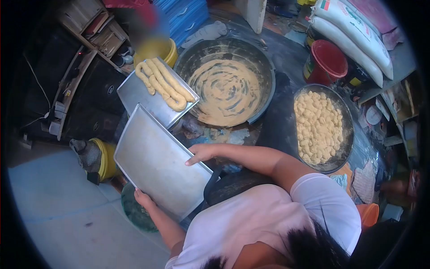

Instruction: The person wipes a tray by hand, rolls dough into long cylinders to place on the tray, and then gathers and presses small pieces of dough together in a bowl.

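Left hand (142, 197) and right hand (201, 154) clasp the edges of a bare metal tray (152, 161); beyond lie dough ropes (163, 83), a smeared basin (265, 67) and, far right, dough pieces (318, 125).

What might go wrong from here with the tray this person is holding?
1. The empty tray is tilted and held only at its edges by the left hand and right hand, so it might slip.
2. Its far corner is close to the loaded tray, which looks perched beside the big bowl. A bump could tip the dough ropes off.
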Demonstrator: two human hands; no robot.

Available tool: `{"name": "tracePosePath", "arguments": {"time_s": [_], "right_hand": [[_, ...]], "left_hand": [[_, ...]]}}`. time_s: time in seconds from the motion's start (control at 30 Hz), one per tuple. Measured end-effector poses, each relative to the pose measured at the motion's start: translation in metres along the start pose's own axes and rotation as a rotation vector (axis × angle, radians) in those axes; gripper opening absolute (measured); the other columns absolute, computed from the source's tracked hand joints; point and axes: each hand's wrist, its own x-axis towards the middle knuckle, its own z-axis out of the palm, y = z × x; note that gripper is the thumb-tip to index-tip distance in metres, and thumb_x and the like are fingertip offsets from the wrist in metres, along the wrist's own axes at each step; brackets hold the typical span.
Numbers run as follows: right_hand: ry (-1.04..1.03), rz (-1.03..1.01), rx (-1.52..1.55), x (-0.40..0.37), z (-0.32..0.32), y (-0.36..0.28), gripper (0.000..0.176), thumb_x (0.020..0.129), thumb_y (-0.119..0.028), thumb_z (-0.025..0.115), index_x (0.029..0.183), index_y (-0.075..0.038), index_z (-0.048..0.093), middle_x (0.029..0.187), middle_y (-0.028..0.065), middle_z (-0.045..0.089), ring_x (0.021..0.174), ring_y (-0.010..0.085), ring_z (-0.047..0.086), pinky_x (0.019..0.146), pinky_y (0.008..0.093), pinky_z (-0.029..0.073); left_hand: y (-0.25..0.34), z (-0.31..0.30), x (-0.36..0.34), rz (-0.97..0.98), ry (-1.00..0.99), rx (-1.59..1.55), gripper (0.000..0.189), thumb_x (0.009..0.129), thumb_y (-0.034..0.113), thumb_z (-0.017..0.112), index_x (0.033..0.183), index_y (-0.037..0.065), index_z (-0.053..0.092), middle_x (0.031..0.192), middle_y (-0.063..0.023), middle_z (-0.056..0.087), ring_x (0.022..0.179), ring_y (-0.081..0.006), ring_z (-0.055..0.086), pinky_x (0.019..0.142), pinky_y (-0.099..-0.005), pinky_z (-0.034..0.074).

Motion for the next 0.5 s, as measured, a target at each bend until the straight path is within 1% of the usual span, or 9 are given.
{"name": "tracePosePath", "arguments": {"time_s": [0.1,0.17,0.33,0.43,0.5], "right_hand": [[-0.011,0.0,0.071,0.001,0.003,0.002,0.052,0.079,-0.041,0.064,0.109,0.001,0.058,0.102,0.0101,0.062,0.095,0.0185,0.055,0.085,0.0327,0.042],[-0.032,0.055,0.183,0.001,0.004,0.001,0.052,0.078,-0.04,0.065,0.111,0.0,0.058,0.103,0.0088,0.061,0.096,0.0182,0.054,0.086,0.0329,0.042],[-0.025,0.063,0.191,0.004,0.005,0.008,0.053,0.078,-0.04,0.066,0.111,0.0,0.058,0.103,0.0086,0.061,0.096,0.0181,0.054,0.085,0.0325,0.042],[-0.021,0.061,0.227,0.001,0.003,0.01,0.054,0.077,-0.04,0.066,0.111,0.001,0.058,0.103,0.0089,0.061,0.096,0.0184,0.054,0.085,0.0329,0.042],[-0.026,0.069,0.231,0.001,0.002,0.013,0.054,0.077,-0.04,0.066,0.112,0.001,0.057,0.104,0.0094,0.061,0.097,0.0189,0.054,0.086,0.0333,0.042]], "left_hand": [[-0.002,-0.004,0.0,0.001,-0.006,-0.009,0.037,0.092,0.025,0.043,0.104,-0.009,0.054,0.1,-0.0205,0.059,0.088,-0.0288,0.054,0.08,-0.0365,0.041],[0.001,-0.003,-0.002,-0.001,-0.006,-0.009,0.037,0.092,0.024,0.043,0.102,-0.009,0.055,0.099,-0.0202,0.059,0.086,-0.0289,0.054,0.079,-0.0367,0.041],[0.012,0.002,-0.006,0.038,0.013,0.037,0.034,0.091,0.023,0.042,0.095,-0.009,0.055,0.093,-0.0206,0.059,0.082,-0.0292,0.053,0.076,-0.038,0.041],[0.008,0.003,0.002,0.061,0.008,0.07,0.034,0.09,0.022,0.043,0.094,-0.009,0.057,0.094,-0.0191,0.06,0.082,-0.0285,0.054,0.077,-0.0367,0.041],[0.004,0.004,0.005,0.085,-0.001,0.061,0.034,0.09,0.022,0.043,0.094,-0.009,0.057,0.093,-0.0203,0.059,0.082,-0.0294,0.053,0.076,-0.0377,0.041]]}}
